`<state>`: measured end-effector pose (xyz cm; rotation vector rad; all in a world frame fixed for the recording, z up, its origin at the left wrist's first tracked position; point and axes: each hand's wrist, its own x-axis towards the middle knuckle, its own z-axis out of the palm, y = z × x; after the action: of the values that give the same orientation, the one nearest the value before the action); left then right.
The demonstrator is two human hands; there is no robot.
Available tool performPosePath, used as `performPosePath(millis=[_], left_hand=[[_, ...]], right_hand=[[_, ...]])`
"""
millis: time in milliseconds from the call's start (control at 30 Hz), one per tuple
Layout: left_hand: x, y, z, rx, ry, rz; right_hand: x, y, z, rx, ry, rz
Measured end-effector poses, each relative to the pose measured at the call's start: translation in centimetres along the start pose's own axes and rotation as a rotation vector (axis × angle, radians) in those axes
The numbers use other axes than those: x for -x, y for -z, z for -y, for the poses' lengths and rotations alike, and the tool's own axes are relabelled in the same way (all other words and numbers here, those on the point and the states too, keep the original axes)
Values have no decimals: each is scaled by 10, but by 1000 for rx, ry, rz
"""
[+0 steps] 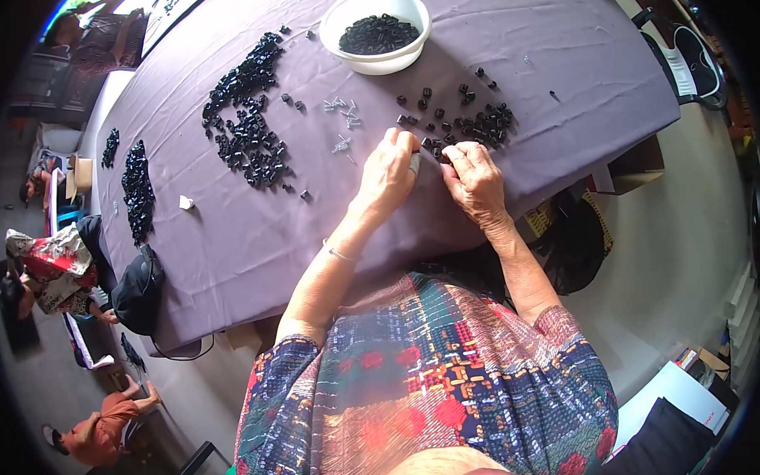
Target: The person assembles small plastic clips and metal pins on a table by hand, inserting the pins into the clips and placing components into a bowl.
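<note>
Both my hands are close together over the near right part of the cloth-covered table (561, 160). My left hand (388, 177) is closed in a pinch, and what its fingers hold is too small to make out. My right hand (477, 184) has thumb and fingers pressed together, with a small black part (445, 158) at their tips. Just beyond my hands is a loose heap of small black parts (495, 123), with several strayed around it. Small clear pins (342, 111) are scattered left of my left hand. A white bowl (377, 67) farther back holds many black pieces (379, 35).
A large spread of shiny black parts (255, 145) covers the table's left middle. Farther left is a narrow pile (137, 191) beside a white scrap (186, 202). A black cap-like item (139, 292) sits at the left edge. People (102, 431) are on the left. A cardboard box (637, 178) stands below the right edge.
</note>
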<state>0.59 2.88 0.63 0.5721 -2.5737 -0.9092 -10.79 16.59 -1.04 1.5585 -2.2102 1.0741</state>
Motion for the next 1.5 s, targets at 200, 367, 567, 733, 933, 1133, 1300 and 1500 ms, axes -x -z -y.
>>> performPosePath(millis=[200, 367, 567, 733, 933, 1133, 1300, 1500], left_hand=[[3, 1, 4, 77, -6, -112], [3, 12, 7, 195, 93, -149], [6, 8, -3, 203, 68, -138], [16, -1, -10, 164, -29, -133], [17, -12, -6, 139, -70, -223], [17, -13, -4, 150, -69, -248], [17, -14, -5, 168, -65, -296], [22, -8, -4, 342, 33, -322]], right_hand=[[0, 2, 0, -50, -16, -5], [-18, 7, -18, -99, -30, -164], [-65, 6, -65, 54, -78, -21], [-81, 0, -78, 142, -24, 137], [-79, 4, -68, -62, -36, 44], [-64, 28, -33, -1239, -733, 171], [-47, 27, -19, -1672, -755, 173], [-35, 23, -3, -1782, -751, 194]])
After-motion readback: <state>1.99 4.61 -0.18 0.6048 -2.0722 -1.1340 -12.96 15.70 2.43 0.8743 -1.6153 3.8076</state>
